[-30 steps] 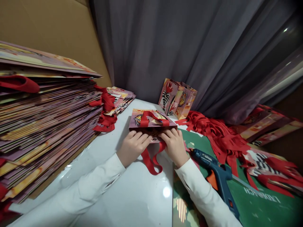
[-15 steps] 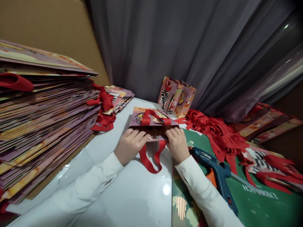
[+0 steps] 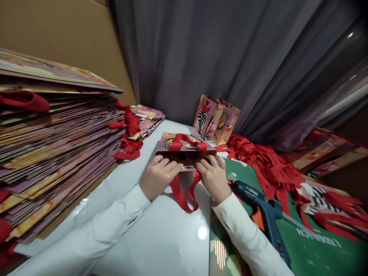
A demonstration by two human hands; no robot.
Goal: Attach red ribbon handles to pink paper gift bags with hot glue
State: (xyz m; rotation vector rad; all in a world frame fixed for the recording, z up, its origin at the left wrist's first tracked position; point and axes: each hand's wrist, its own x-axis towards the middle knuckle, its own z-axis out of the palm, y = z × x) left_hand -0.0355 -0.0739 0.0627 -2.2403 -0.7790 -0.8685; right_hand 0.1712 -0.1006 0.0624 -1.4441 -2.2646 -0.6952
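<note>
A patterned paper gift bag (image 3: 192, 151) lies with its mouth toward me, and a dark gap shows between its two sides. One red ribbon handle (image 3: 184, 199) hangs from the near side over the table; another rests on the far side. My left hand (image 3: 161, 174) grips the near rim at the left, fingers curled over the edge. At the right part of the same rim, my right hand (image 3: 213, 176) has its fingers bent over the edge, the little finger raised. Both thumbs are hidden.
A tall stack of flat bags (image 3: 63, 142) fills the left. Two bags (image 3: 217, 119) stand by the grey curtain (image 3: 184, 57). Right lie red ribbons (image 3: 258, 165) and a hot glue gun (image 3: 264, 207) on a green sheet (image 3: 304, 245).
My right hand has shifted slightly left along the rim and lifted its little finger. The bag's mouth gapes a little wider. My left hand stays nearly in place.
</note>
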